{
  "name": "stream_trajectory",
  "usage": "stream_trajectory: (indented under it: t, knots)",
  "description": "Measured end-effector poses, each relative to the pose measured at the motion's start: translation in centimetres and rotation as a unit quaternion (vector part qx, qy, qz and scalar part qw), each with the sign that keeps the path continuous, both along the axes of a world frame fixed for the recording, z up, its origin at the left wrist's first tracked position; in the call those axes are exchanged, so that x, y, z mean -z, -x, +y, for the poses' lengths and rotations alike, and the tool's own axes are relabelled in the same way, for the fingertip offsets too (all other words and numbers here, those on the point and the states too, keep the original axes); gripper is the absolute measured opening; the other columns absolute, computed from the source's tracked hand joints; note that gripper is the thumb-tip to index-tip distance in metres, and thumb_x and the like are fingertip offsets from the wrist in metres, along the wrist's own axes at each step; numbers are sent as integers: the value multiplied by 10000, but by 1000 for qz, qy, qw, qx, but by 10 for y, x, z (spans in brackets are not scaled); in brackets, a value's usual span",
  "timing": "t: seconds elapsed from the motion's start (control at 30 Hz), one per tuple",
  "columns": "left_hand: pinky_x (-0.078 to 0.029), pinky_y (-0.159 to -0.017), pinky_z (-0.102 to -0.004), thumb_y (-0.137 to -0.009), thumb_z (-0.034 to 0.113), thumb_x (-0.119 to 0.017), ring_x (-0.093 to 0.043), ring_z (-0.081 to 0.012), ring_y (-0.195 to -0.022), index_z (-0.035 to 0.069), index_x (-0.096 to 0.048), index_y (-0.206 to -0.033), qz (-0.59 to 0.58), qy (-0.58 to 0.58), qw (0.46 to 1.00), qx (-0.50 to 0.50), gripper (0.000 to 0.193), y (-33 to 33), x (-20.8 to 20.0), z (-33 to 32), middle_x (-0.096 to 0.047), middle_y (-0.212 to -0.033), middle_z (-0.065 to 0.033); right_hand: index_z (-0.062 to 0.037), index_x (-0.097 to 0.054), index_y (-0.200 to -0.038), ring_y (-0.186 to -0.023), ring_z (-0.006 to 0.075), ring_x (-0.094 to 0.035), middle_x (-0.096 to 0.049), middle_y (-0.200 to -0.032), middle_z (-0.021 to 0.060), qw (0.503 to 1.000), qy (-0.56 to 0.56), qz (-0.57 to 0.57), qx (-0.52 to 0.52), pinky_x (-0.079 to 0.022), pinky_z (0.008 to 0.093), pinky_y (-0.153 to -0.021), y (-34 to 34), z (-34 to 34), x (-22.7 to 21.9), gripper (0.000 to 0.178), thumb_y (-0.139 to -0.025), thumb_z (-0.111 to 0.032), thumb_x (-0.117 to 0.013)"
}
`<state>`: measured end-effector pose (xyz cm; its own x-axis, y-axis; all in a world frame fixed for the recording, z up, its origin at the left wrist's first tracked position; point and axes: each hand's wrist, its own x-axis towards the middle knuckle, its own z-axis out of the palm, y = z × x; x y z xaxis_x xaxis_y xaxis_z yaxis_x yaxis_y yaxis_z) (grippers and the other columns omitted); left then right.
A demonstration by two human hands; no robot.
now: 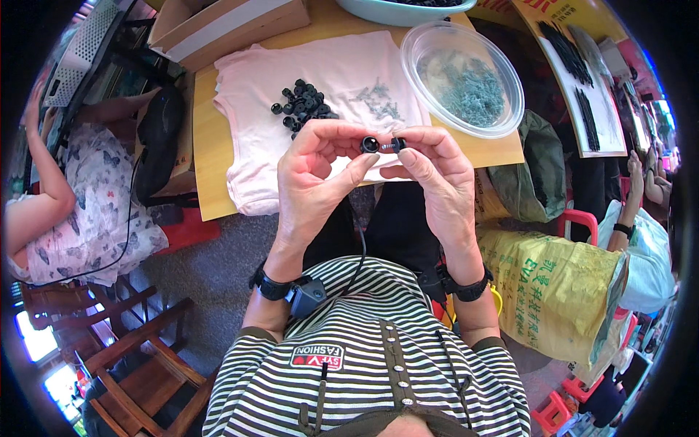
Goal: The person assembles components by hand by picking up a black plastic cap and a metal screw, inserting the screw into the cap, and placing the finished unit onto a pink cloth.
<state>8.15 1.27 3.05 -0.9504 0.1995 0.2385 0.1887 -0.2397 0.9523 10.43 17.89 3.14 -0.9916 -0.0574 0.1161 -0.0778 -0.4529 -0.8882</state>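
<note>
My left hand (320,164) pinches a small round black part (370,144) with a shiny dark face between thumb and fingertips. Opposite it, my right hand (439,166) grips a second small black piece (398,144). A short silvery bit, perhaps a spring, shows between the two; whether it joins them I cannot tell. Both hands are raised in front of the table's near edge. Beyond them, a pile of round black parts (302,102) lies on a pink cloth (255,146). Right of that pile are scattered small grey metal pieces (377,100).
A clear round tub (513,109) of small metal pieces stands at the table's (211,175) right. Behind are a cardboard box (233,29) and a pale blue basin (408,13). A yellow sack (546,291) sits at right, wooden chairs (145,364) at left. Other people sit on both sides.
</note>
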Motion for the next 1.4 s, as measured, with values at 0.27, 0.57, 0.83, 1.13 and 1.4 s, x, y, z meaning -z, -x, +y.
stream_trajectory:
  t: [0.27, 0.57, 0.83, 1.13, 1.4]
  knots:
    - [-489, -866, -256, -831, -54, -666, -606, -138, -952, -24, -583, -1163, 32, 16, 999, -5, 344, -1, 3, 2, -603, -1106, -111, 26, -581, -1114, -980, 170, -647, -643, -1073, 120, 997, 71, -43, -2, -568, 292, -797, 0, 3, 1, 210, -921, -57, -593]
    - [-523, -875, -278, -870, -55, -619, -625, -151, -978, -21, -580, -1106, -46, -112, 993, 4, 242, 1, 9, 4, -615, -1091, -112, 32, -569, -1136, -959, 220, -668, -663, -1029, 163, 993, 80, -85, 13, -594, 293, -743, 6, 6, 8, 237, -933, -89, -575]
    - [-530, -883, -278, -865, -72, -611, -650, -163, -945, -22, -570, -1075, -51, -86, 995, -4, 220, 4, 4, 7, -630, -1054, -107, 28, -597, -1169, -918, 183, -668, -670, -996, 138, 979, 160, -118, -42, -586, 273, -737, 13, 14, 10, 289, -921, -121, -605]
    - [-552, -791, -285, -882, -15, -611, -675, -179, -871, -20, -562, -1098, -88, -118, 989, 13, 222, 9, 6, 2, -663, -987, -124, 35, -628, -1115, -914, 154, -665, -673, -983, 114, 995, 62, -83, 13, -572, 255, -723, 13, 8, -2, 249, -904, -97, -630]
    - [-564, -779, -312, -924, 66, -584, -681, -207, -855, -11, -553, -1133, -125, -262, 955, 58, 224, 12, 15, -1, -668, -1005, -150, 52, -629, -1053, -844, 127, -672, -667, -947, 90, 985, -133, 60, 87, -557, 238, -717, 14, -10, -19, 201, -857, 8, -644]
